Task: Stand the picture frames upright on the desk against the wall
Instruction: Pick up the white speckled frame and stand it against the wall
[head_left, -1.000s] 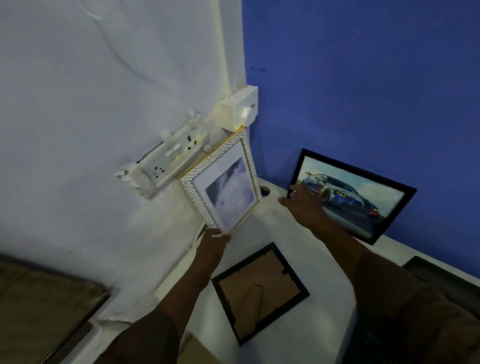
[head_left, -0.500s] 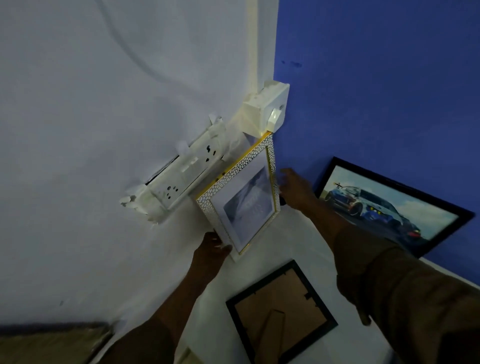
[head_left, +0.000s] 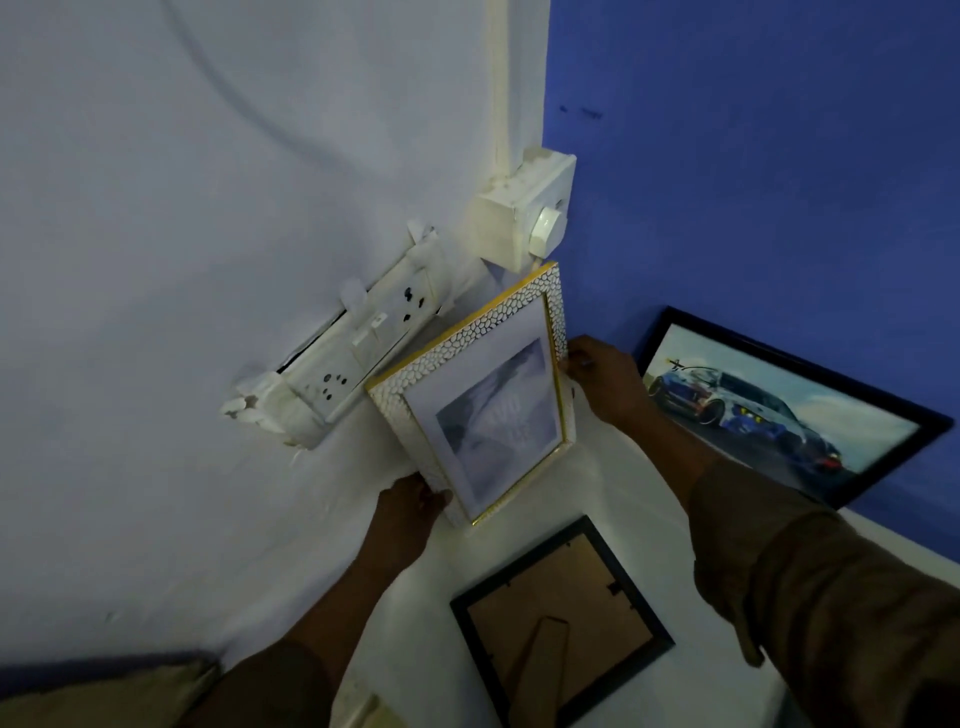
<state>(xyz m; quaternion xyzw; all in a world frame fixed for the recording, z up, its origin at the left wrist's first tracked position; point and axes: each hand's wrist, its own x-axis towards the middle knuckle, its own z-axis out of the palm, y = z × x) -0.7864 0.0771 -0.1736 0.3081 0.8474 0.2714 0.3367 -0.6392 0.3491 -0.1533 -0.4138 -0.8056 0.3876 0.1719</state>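
Note:
A white-and-gold pebbled picture frame (head_left: 483, 400) stands upright in the desk's corner, leaning toward the white wall. My left hand (head_left: 410, 512) grips its lower left corner. My right hand (head_left: 605, 376) holds its right edge from behind. A black frame with a car picture (head_left: 779, 405) leans upright against the blue wall to the right. Another black frame (head_left: 561, 618) lies face down on the white desk (head_left: 649, 519), its brown back and stand showing.
A loose white socket strip (head_left: 343, 358) hangs off the white wall just left of the held frame. A white switch box with a round knob (head_left: 524, 210) sits above the frame in the corner. A brownish surface (head_left: 104, 696) lies at bottom left.
The white-and-gold frame has moved deeper into the corner, under the switch box. My right hand went from the car frame to the white frame's right edge. The view shifted left.

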